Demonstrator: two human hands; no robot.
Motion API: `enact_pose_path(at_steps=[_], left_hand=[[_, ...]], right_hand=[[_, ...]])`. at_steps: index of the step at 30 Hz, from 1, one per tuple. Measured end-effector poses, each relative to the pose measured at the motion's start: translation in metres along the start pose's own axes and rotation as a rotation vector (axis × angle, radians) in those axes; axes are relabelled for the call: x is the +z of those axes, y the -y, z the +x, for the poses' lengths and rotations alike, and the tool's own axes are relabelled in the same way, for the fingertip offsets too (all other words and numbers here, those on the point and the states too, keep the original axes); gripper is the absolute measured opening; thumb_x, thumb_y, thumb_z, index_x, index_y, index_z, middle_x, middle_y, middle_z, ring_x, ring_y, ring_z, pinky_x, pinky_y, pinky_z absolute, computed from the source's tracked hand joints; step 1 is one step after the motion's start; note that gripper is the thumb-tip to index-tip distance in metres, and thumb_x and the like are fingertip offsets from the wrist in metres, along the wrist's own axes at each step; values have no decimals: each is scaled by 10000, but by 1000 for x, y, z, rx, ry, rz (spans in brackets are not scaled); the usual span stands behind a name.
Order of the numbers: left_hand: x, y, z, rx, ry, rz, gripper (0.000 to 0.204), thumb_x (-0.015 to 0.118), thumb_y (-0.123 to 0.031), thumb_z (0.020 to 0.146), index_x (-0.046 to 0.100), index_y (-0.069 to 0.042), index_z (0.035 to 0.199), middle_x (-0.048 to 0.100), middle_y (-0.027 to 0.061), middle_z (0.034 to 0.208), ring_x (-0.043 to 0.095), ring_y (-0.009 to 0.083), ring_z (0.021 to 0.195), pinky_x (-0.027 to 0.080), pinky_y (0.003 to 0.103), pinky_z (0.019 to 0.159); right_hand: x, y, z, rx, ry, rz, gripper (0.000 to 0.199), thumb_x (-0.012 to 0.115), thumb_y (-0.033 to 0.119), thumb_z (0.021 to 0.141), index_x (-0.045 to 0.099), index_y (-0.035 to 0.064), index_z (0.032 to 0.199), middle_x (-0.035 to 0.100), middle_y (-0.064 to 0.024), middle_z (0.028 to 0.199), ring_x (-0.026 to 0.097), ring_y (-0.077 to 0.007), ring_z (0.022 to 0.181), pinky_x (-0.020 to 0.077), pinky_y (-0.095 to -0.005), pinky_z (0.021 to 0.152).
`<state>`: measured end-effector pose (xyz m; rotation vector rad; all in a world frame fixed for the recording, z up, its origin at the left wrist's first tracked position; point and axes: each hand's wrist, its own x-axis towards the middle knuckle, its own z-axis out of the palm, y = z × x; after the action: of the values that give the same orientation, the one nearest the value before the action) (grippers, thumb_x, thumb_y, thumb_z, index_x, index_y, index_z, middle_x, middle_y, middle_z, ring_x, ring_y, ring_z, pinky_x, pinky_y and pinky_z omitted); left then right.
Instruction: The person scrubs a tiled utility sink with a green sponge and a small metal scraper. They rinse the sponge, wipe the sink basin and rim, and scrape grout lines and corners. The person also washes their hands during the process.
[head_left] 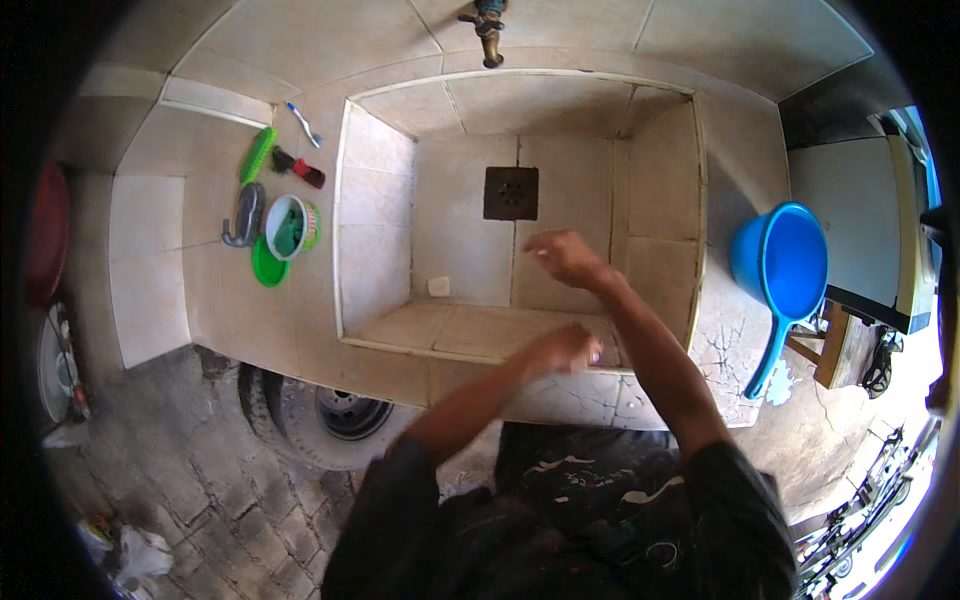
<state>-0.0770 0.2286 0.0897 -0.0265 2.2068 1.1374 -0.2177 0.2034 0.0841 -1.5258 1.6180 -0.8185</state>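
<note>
A tiled basin (465, 240) with a dark square drain (511, 193) lies in front of me. My right hand (568, 258) hangs over the basin, just below the drain, with its fingers curled in and nothing visible in them. Lower down, my left hand (566, 350) is over the near rim, bent inward and smeared by motion, so its grip is unclear. A small whitish block, like a piece of soap (438, 287), lies in the basin's near left corner, apart from both hands. A brass tap (490, 40) sticks out of the wall above the far side.
On the left ledge are a blue-and-white toothbrush (304, 125), a green brush (257, 155), a red-and-black brush (299, 168), a grey handled tool (245, 214), a tub (313, 228) holding something green, and a green lid (268, 265). A blue dipper (795, 255) stands right; a wheel (290, 430) is below.
</note>
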Motion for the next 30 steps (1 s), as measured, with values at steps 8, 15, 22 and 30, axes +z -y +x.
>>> enact_pose_path(at_steps=[8,15,22,30], left_hand=[[20,32,-216,-802,-1196,-475,295,431,-171,927,548,-1,1138,582,193,1127,573,292,1043,446,370,890],[55,61,-231,30,-2070,-1681,432,547,-133,875,418,-16,1270,523,168,1198,497,306,1141,439,429,957],[9,116,-142,-35,-1620,-1497,265,534,10,806,464,-11,1060,546,160,1118,544,242,1021,448,364,904],[-74,57,-15,64,-1268,-908,404,442,-179,943,426,-62,1330,480,111,1306,463,192,1168,353,299,982]], right_hand=[[196,-6,106,-551,341,-678,402,527,195,836,501,241,1234,417,-65,1344,414,-251,1205,384,-440,933],[204,-28,89,-207,169,-541,220,540,197,813,584,113,1012,512,-119,1105,451,-278,1064,377,-474,865],[121,-41,63,374,13,-602,290,551,70,773,522,15,1056,507,-192,1084,494,-344,1029,413,-466,843],[33,13,13,421,-632,949,231,440,263,939,497,40,919,457,-25,847,451,-133,806,439,-308,735]])
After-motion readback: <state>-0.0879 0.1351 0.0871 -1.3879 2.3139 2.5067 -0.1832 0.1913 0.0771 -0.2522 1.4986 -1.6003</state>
